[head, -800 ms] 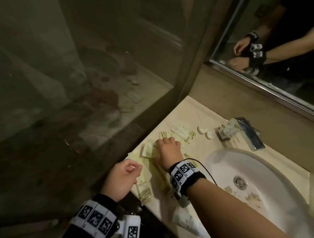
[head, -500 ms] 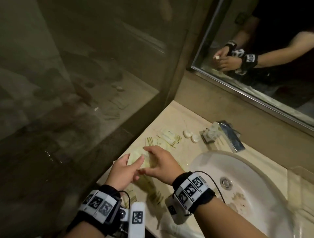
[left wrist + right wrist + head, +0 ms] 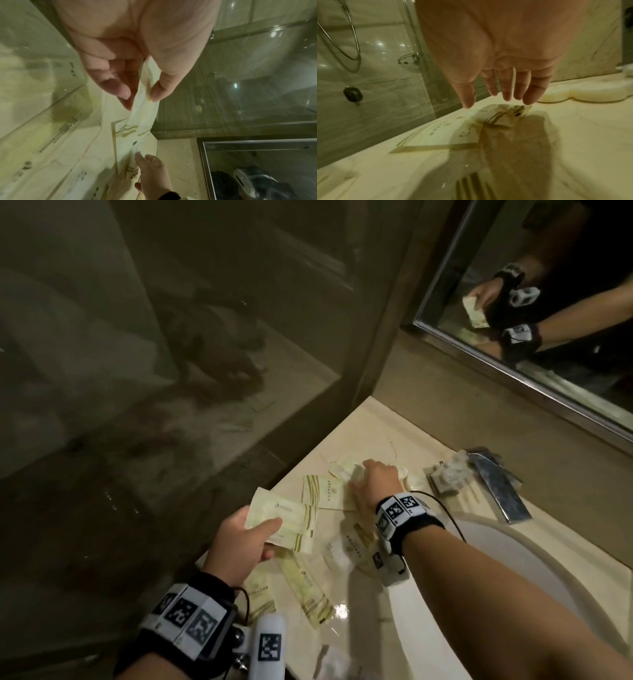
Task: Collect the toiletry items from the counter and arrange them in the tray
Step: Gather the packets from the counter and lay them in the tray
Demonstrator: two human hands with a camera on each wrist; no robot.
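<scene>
We see left hand at 7 o'clock, above tabletop edge, thumb and fingers pinching pale green sachet. Right hand at centre, fingers straight and slightly spread, tips over small sachet lying on tabletop; contact we cannot tell. More flat sachets scattered at 6 o'clock. Two white soaps just beside right fingertips. Sink at 4 o'clock, mirror at 1 o'clock.
</scene>
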